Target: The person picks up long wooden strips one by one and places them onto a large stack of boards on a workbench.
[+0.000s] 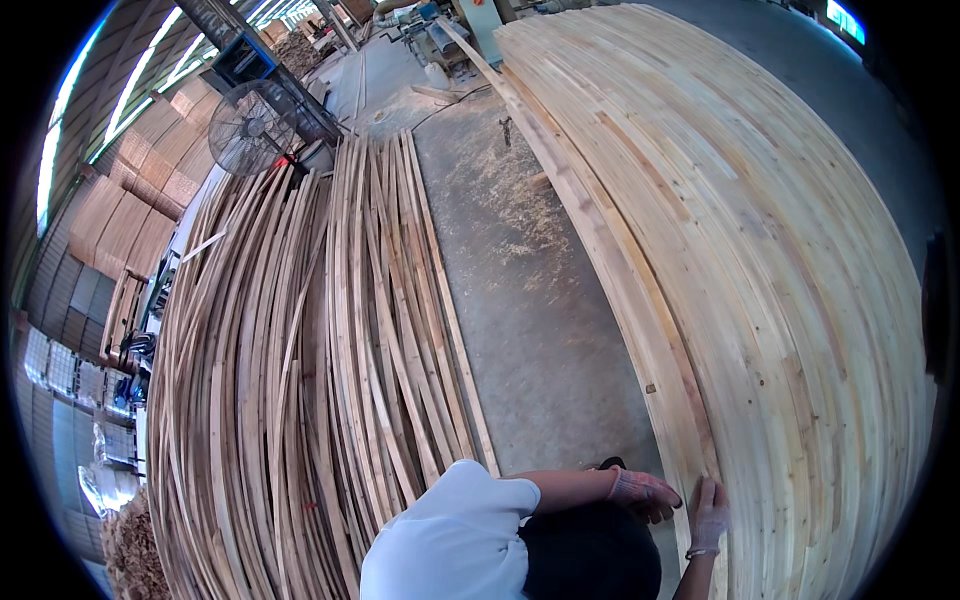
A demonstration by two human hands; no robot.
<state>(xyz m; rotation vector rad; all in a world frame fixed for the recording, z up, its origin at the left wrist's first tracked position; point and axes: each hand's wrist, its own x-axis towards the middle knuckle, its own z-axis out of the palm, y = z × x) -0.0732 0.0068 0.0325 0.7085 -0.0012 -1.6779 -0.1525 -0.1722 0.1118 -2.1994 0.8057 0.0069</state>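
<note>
My left hand point(645, 493), in a pinkish work glove, reaches to the near outer edge of a long wooden strip point(662, 425). Its fingers are apart and bent loosely downward, with nothing visible in them. Just right of it, my right hand point(709, 520), in a pale glove with a band at the wrist, is closed on the same strip at its right side; its fingertips are partly hidden. This strip lies along the left edge of a wide stack of pale, planed wooden strips point(770, 250) that curves away to the far end.
Rough, greyer wooden strips point(250, 400) lie in a long pile on my left. Sawdust point(520, 220) covers part of the concrete floor point(530, 390) between the piles. A large fan point(252, 128), a post point(290, 90) and machinery point(440, 45) stand farther off, with stacked wood point(120, 225) at far left.
</note>
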